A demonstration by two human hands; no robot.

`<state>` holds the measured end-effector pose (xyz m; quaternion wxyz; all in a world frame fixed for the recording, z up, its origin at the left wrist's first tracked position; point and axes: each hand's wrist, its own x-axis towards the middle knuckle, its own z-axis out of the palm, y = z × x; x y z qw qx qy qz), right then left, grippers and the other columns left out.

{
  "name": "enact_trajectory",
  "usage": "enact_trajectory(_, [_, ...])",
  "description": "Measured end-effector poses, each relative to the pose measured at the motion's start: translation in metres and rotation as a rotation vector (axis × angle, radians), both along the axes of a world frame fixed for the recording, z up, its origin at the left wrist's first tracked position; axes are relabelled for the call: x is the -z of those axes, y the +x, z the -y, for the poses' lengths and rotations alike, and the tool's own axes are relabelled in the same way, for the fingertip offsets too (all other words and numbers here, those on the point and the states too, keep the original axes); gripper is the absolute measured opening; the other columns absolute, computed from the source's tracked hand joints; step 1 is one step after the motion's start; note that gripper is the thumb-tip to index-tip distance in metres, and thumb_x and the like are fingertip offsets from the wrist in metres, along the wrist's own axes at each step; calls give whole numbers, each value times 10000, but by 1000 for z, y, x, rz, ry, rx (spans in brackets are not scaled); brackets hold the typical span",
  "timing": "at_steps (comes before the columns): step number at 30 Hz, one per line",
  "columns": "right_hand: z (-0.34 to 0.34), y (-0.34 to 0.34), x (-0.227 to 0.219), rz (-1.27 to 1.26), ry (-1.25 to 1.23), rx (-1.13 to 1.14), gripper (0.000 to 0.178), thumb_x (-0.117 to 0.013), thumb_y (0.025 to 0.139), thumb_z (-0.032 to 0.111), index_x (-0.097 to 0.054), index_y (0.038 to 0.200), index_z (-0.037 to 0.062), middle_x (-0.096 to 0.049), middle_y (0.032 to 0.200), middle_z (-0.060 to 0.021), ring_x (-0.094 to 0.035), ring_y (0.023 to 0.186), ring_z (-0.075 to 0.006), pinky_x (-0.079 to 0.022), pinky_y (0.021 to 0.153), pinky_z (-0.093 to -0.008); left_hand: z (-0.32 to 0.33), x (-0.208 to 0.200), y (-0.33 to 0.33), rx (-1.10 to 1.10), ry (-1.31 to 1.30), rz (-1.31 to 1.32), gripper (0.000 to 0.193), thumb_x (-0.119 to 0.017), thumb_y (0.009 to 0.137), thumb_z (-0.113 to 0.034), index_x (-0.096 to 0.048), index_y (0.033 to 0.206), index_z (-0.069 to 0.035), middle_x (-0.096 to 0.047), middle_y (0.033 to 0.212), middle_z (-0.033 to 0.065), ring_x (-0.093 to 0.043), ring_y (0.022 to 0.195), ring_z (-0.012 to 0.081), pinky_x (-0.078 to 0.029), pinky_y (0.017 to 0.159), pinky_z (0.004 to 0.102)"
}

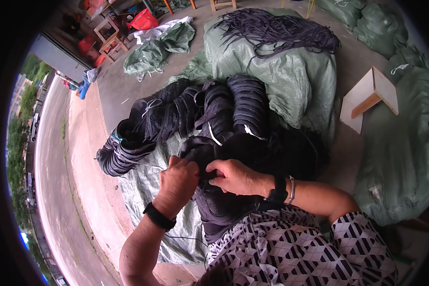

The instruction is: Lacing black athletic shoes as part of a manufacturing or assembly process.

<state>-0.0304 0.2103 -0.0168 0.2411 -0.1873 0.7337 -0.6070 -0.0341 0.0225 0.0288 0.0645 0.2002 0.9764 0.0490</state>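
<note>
A black shoe upper (199,148) is between my hands, over my lap. My left hand (178,180) is closed in a fist at its left side, with the fingers curled onto the dark fabric. From the right, my right hand (237,177) reaches in, its thumb and forefinger bent toward the same upper. Black on black hides what the right fingertips pinch. Another dark mesh piece (224,212) lies below my hands against my patterned clothing. Just beyond, stacked bundles of black shoe uppers (247,102) lie in rows, some tied with light strings.
A heap of dark laces (276,31) lies on a green woven sack (300,78) beyond the bundles. To the right are a wooden board stand (371,97) and bulky green sacks (400,162). Far left are a small wooden chair (110,39) and a red basket (143,20).
</note>
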Motion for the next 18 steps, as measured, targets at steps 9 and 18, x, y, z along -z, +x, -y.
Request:
enact_trajectory(9, [-6, -11, -16, 294, 43, -178, 424, -599, 883, 144, -446, 1235, -36, -560, 562, -57, -466, 377, -95, -365, 342, -243, -6, 6, -4, 60, -133, -33, 46, -622, 747, -152, -634, 788, -134, -622, 821, 27, -563, 936, 247, -538, 672, 390])
enact_trajectory(18, [-17, 0, 2, 224, -99, -150, 423, -564, 899, 113, -437, 1285, -5, -570, 570, -42, -495, 411, -77, -367, 347, -217, -10, -11, -4, 39, -81, 69, 78, -658, 711, -102, -623, 774, -133, -618, 791, 32, -577, 881, 262, -510, 704, 403])
